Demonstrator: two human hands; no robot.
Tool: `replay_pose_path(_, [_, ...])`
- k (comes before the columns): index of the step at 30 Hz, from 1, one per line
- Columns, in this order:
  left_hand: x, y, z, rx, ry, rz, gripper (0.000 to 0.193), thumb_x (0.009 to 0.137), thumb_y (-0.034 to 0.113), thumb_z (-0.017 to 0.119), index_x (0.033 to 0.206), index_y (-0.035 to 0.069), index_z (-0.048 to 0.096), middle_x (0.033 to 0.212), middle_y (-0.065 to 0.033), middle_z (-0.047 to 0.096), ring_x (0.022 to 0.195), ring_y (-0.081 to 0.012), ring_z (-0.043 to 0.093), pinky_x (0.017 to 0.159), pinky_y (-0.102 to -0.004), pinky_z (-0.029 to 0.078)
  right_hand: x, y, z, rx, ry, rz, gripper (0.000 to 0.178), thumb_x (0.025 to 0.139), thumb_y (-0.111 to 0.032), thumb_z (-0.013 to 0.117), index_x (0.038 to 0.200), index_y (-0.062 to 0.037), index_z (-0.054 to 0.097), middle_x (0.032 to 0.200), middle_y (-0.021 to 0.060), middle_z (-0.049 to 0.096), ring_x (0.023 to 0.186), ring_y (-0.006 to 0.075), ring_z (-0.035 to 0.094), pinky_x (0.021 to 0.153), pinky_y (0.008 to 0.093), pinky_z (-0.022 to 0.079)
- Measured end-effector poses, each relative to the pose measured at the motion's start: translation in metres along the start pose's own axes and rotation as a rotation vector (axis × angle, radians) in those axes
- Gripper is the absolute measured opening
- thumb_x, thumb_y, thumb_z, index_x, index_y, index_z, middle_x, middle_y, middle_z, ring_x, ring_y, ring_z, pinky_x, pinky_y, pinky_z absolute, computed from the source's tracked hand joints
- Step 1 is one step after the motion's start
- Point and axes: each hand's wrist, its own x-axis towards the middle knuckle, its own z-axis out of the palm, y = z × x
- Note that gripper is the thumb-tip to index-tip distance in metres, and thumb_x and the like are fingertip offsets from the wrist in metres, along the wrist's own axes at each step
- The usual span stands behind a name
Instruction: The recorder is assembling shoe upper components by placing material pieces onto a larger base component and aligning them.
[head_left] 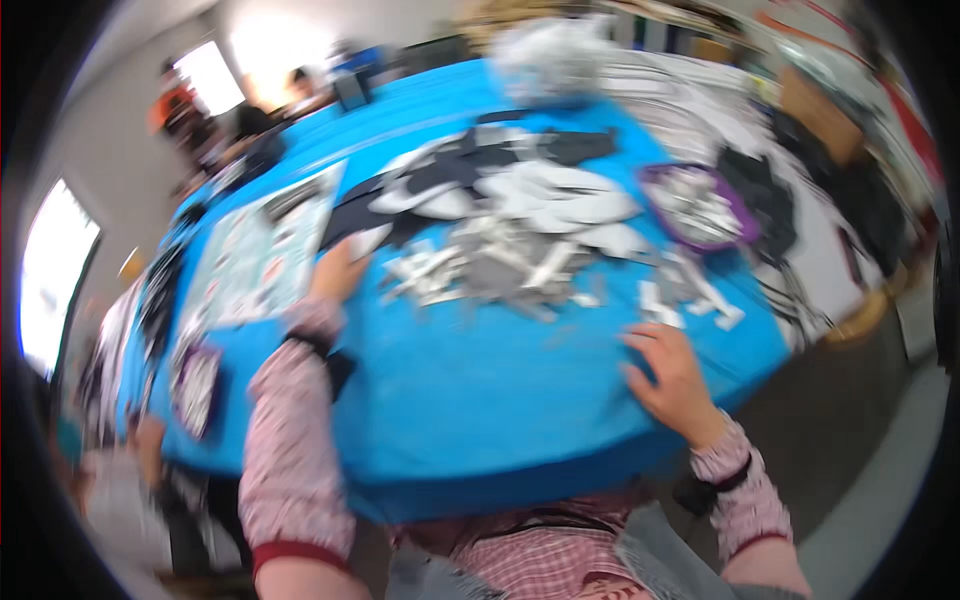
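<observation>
Our left hand (338,272) rests fingers-down on a white cut piece (368,240) at 11 o'clock of the blue table (480,390) — thin, floppy, light, so we'd pinch an edge. Right hand (672,372) lies open, holding nothing — the pile's (510,262) at 12.

Motion blur smears the whole view, so the grey and white pieces (520,260) heaped on the blue table (480,400) stay unidentifiable; the left hand (338,272) has its fingertips lost in the smear, and the people (200,120) far behind are mere blobs
</observation>
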Motion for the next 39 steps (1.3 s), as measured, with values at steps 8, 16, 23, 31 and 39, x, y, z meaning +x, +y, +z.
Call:
replay_pose_path(8, [-0.011, -0.022, -0.012, 0.146, -0.075, -0.013, 0.056, 0.094, 0.033, 0.058, 0.137, -0.001, 0.047, 0.132, -0.0227, 0.055, 0.122, -0.0369, 0.053, 0.102, -0.0404, 0.041, 0.036, 0.169, -0.111, -0.519, 0.395, 0.176, 0.055, 0.083, -0.036, 0.07, 0.12, 0.0024, 0.055, 0.123, 0.0206, 0.054, 0.114, 0.0373, 0.051, 0.099, 0.0446, 0.04])
replay_pose_path(16, [-0.02, -0.009, -0.017, 0.108, -0.008, 0.043, 0.065, 0.092, 0.019, 0.061, 0.148, 0.003, 0.031, 0.152, -0.0217, 0.029, 0.141, -0.0372, 0.028, 0.113, -0.0428, 0.028, 0.043, 0.232, -0.117, -0.688, -0.111, 0.586, 0.087, 0.082, -0.049, 0.067, 0.136, 0.0118, 0.039, 0.109, 0.0292, 0.061, 0.1, 0.0403, 0.063, 0.084, 0.0455, 0.052])
replay_pose_path(23, [-0.092, 0.099, -0.088, -0.276, 0.299, 0.274, 0.055, 0.092, 0.007, 0.056, 0.144, 0.004, 0.038, 0.147, -0.0183, 0.039, 0.138, -0.0326, 0.036, 0.113, -0.0428, 0.028, 0.021, 0.138, -0.171, -0.699, 0.615, 0.33, 0.013, 0.092, -0.015, 0.057, 0.091, -0.0026, 0.061, 0.069, 0.0108, 0.065, 0.061, 0.0293, 0.065, 0.056, 0.0368, 0.053])
replay_pose_path(31, [-0.185, 0.237, -0.085, -0.277, 0.042, 0.597, 0.076, 0.069, 0.007, 0.072, 0.139, 0.001, 0.044, 0.143, -0.0198, 0.044, 0.132, -0.0386, 0.043, 0.11, -0.0478, 0.033, 0.004, -0.011, -0.059, 1.142, 0.024, 0.726, 0.035, 0.1, -0.029, 0.054, 0.11, 0.0041, 0.062, 0.089, 0.0031, 0.065, 0.068, 0.0127, 0.063, 0.056, 0.0261, 0.054])
replay_pose_path(39, [-0.247, 0.245, -0.021, -0.087, -0.278, 0.517, 0.093, 0.07, 0.038, 0.076, 0.142, -0.005, 0.035, 0.151, -0.0188, 0.032, 0.14, -0.0315, 0.033, 0.115, -0.0428, 0.029, -0.024, -0.071, 0.005, -0.036, -0.173, -0.215, 0.07, 0.083, -0.029, 0.069, 0.137, 0.0049, 0.042, 0.14, 0.0214, 0.046, 0.132, 0.0352, 0.043, 0.11, 0.046, 0.034])
